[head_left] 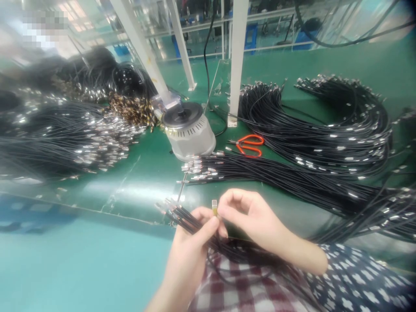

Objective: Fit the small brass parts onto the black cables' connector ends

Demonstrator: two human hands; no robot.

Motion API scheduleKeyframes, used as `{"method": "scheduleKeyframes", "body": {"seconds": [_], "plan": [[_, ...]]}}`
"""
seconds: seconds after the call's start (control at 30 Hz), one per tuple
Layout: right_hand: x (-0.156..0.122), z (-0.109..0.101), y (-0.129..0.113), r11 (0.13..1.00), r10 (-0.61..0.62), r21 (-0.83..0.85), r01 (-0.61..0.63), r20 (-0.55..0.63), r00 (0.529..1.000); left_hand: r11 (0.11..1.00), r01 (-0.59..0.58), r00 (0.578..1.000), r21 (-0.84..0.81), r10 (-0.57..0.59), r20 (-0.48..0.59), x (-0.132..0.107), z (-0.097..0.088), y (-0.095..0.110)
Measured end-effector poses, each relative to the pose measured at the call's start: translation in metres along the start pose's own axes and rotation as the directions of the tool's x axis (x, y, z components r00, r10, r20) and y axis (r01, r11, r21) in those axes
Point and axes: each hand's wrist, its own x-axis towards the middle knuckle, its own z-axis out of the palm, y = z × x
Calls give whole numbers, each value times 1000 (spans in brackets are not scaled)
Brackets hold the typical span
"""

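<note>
My left hand (pixel 198 234) is closed round a bundle of black cables (pixel 185 217), whose stripped ends fan out to the left. Between the fingertips of both hands stands a small metal connector (pixel 214 207) with a yellowish lower part, its open end upward. My right hand (pixel 248 212) pinches at the connector's side with thumb and forefinger. The rest of the held cables trails right across a checked apron (pixel 240 281). Just beyond my hands, more cables (pixel 260 169) with metal-tipped ends lie on the green table (pixel 136 190).
A round grey device with a black top (pixel 190 130) stands behind. Orange-handled scissors (pixel 250 144) lie right of it. Large cable coils (pixel 325 130) fill the right; cable heaps (pixel 65 134) and brass-coloured parts (pixel 133 108) the left. A white post (pixel 238 60) rises from the table.
</note>
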Motion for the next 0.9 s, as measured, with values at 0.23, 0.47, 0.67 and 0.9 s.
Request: {"method": "scheduleKeyframes", "body": {"seconds": [0.23, 0.47, 0.67, 0.9], "plan": [[10, -13, -3, 990, 133, 44, -137, 90, 987, 999, -24, 998, 44, 21, 63, 0, 0, 1], [20, -23, -5, 987, 158, -3, -160, 199, 967, 999, 9, 993, 35, -13, 113, 3, 2, 2], [21, -21, 3, 992, 105, -83, -98, 80, 991, 999, 6, 1000, 51, -7, 22, 6, 3, 3], [17, -13, -4, 998, 23, -62, -21, 24, 999, 995, 23, 1000, 94, -24, 2, 6, 2, 4]]}}
